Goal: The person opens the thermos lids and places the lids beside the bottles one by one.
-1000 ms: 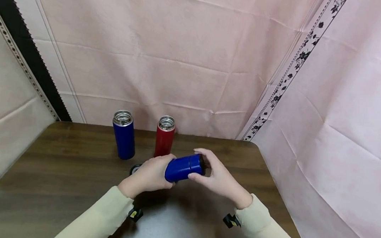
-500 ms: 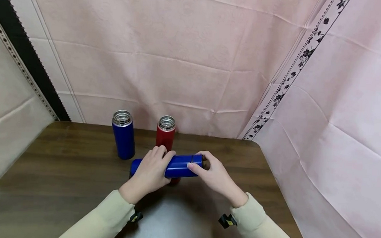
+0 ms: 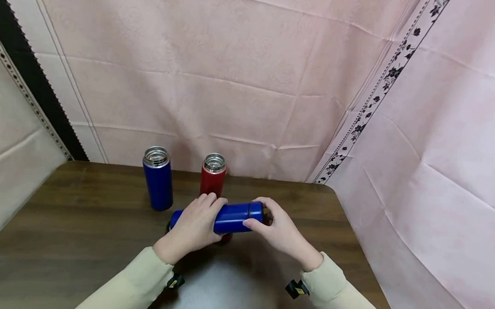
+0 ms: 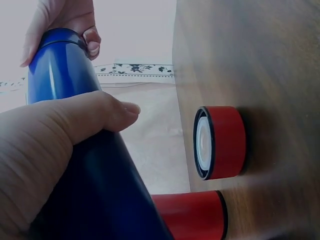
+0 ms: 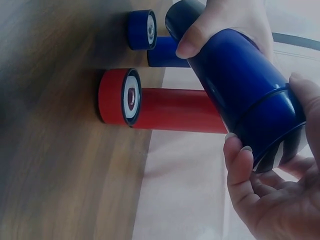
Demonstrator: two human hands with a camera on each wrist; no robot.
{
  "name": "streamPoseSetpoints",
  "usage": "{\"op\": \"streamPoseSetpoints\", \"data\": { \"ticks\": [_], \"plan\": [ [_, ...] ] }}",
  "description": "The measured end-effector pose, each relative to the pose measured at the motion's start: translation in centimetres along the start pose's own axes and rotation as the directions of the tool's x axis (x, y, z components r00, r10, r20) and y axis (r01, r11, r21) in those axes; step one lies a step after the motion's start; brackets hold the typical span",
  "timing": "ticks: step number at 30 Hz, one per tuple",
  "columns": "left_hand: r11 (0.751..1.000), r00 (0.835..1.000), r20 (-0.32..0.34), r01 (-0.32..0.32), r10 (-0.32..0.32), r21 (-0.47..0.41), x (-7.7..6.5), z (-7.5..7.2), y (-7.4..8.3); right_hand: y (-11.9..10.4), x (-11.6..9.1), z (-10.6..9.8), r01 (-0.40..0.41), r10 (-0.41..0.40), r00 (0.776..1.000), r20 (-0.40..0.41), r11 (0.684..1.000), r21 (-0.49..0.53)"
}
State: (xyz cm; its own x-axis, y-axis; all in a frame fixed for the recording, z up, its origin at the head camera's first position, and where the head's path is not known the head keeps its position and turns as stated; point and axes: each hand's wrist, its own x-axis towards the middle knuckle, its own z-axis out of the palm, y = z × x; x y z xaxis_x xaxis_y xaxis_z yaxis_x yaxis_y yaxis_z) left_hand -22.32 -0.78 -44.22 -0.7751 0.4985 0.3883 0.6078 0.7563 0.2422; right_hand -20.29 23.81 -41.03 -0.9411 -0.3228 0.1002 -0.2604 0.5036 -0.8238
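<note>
A blue thermos bottle [image 3: 232, 218] lies nearly level in the air above the table, its capped end to the right. Its body is gripped from above by my left hand [image 3: 195, 221], fingers wrapped over the far side and thumb along the near side in the left wrist view. At the other end, my right hand [image 3: 283, 230] holds the blue cap [image 5: 272, 122] between thumb and fingers. Beneath the bottle, a red cap [image 5: 112, 97] rests on the table, its pale inner side up. A blue cap [image 5: 137, 30] also lies there, mostly hidden in the head view.
Behind the hands stand an uncapped blue bottle [image 3: 160, 185] and an uncapped red bottle [image 3: 211, 183], both with bare steel mouths. The brown wooden table [image 3: 82, 239] meets pale pink cloth [image 3: 234, 80] at the back and on the sides.
The bottle's base has swung into view left of my left hand, and the bottle has levelled. My right hand has stayed at the cap; the last half second shows hardly any movement.
</note>
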Motion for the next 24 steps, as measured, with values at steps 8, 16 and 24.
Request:
{"op": "streamPoseSetpoints", "data": {
  "ticks": [8, 16, 24],
  "plan": [
    [0.999, 0.999, 0.052, 0.018, -0.016, -0.031, -0.06, -0.01, 0.04, 0.58, -0.20, -0.07, 0.117, -0.118, 0.993, -0.019, 0.990, -0.073],
    [0.995, 0.997, 0.067, 0.051, -0.045, -0.087, 0.06, -0.11, -0.06, 0.51, -0.31, -0.26, 0.167, -0.166, 0.986, 0.009, 0.981, -0.099],
    [0.992, 0.995, 0.092, 0.059, -0.048, -0.113, 0.02, -0.21, -0.21, 0.90, -0.62, -0.20, 0.275, -0.280, 0.960, 0.008, 0.936, -0.218]
  ]
}}
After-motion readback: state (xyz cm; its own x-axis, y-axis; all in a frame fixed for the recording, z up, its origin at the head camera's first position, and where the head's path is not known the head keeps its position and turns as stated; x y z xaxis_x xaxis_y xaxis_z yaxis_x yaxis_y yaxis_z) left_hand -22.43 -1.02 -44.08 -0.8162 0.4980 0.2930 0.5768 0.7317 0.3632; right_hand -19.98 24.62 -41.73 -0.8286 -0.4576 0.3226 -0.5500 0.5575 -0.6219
